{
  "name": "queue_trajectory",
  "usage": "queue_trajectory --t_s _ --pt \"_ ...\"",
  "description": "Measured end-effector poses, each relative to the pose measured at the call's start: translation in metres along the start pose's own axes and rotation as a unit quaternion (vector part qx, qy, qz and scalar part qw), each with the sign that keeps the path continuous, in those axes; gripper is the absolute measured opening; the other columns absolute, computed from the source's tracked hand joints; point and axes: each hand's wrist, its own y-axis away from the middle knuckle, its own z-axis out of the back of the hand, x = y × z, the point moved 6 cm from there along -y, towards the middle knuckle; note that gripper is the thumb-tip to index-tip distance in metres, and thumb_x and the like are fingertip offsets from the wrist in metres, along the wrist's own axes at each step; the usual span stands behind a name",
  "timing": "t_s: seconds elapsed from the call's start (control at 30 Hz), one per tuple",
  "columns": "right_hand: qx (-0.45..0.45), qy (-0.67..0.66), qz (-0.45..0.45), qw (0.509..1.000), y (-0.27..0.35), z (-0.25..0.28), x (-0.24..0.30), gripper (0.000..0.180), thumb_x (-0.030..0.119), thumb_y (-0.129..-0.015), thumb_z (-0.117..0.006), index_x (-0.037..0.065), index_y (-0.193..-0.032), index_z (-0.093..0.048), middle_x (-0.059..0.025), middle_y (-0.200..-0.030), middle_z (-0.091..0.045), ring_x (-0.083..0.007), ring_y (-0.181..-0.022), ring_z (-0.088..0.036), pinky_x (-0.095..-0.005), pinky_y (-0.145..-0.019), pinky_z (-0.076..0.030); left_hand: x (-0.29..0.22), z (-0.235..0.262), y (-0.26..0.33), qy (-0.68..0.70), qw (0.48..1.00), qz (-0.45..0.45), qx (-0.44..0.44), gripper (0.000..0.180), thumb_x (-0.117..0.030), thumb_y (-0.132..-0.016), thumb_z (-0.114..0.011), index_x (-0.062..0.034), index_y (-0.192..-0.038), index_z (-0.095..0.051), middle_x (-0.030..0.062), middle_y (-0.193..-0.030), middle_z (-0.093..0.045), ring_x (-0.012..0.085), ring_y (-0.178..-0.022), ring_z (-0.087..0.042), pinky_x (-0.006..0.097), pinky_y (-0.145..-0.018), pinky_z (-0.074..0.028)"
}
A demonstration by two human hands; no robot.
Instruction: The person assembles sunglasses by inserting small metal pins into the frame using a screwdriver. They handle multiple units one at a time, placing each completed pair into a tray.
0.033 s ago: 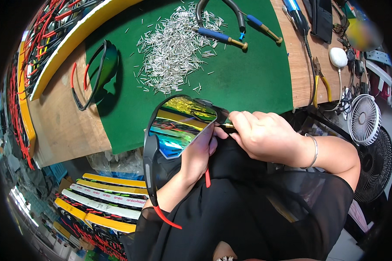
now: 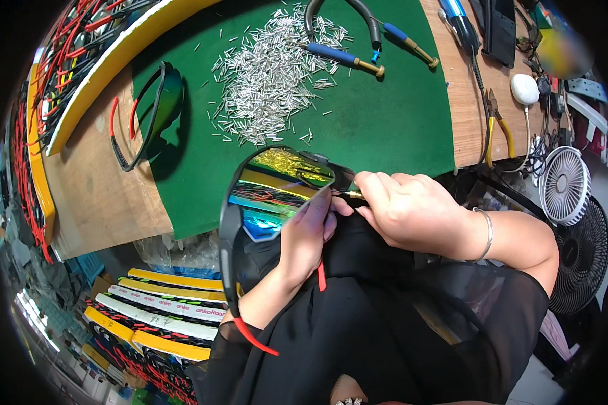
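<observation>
My left hand (image 2: 308,233) is closed on a pair of wraparound sunglasses (image 2: 277,196) with a mirrored rainbow lens, black frame and red temple tips. They are tilted over the mat's near edge, one temple hanging down past my left forearm. In my right hand (image 2: 412,206) is a small screwdriver (image 2: 352,194); only its brass-coloured front and thin shaft show, since my fingers cover the handle. Its tip points at the frame's right-hand hinge end, beside my left fingertips. My fingers hide the exact contact point.
Silver pins (image 2: 267,88) lie heaped on the green mat (image 2: 385,128). Near them are blue-handled screwdrivers (image 2: 334,54) and dark-handled pliers (image 2: 375,30). More sunglasses (image 2: 157,115) stand at left beside a yellow-edged tray (image 2: 98,71). Yellow-handled pliers (image 2: 498,125) and a fan (image 2: 565,183) are at right.
The sunglasses have tilted slightly, their left end and hanging temple shifting a little to the left. Both hands stay nearly in place.
</observation>
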Motion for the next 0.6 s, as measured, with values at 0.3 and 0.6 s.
queue_trajectory --t_s 0.3,0.6 --pt "0.027 -0.065 -0.021 0.997 -0.0071 0.0018 0.0034 0.014 0.004 -0.071 -0.053 0.000 -0.078 -0.042 -0.0083 -0.059 -0.050 -0.0180 -0.048 -0.057 -0.0272 -0.043 -0.045 -0.0022 0.0044 -0.0008 -0.014 1.000 -0.016 0.010 0.030 -0.024 -0.094 -0.038 -0.0033 -0.075 -0.048 0.0042 -0.066 -0.054 0.0031 -0.040 -0.032 0.017 -0.037 -0.024" --pt "0.018 -0.119 -0.044 0.992 -0.0081 0.0002 0.0028 0.016 0.003 -0.073 -0.054 -0.001 -0.080 -0.041 -0.0101 -0.059 -0.050 -0.0215 -0.050 -0.057 -0.0287 -0.044 -0.045 0.0013 0.0092 -0.0018 -0.005 1.000 0.000 0.016 0.024 -0.018 -0.095 -0.037 -0.0009 -0.093 -0.054 0.0018 -0.066 -0.056 0.0005 -0.043 -0.031 0.016 -0.039 -0.023"
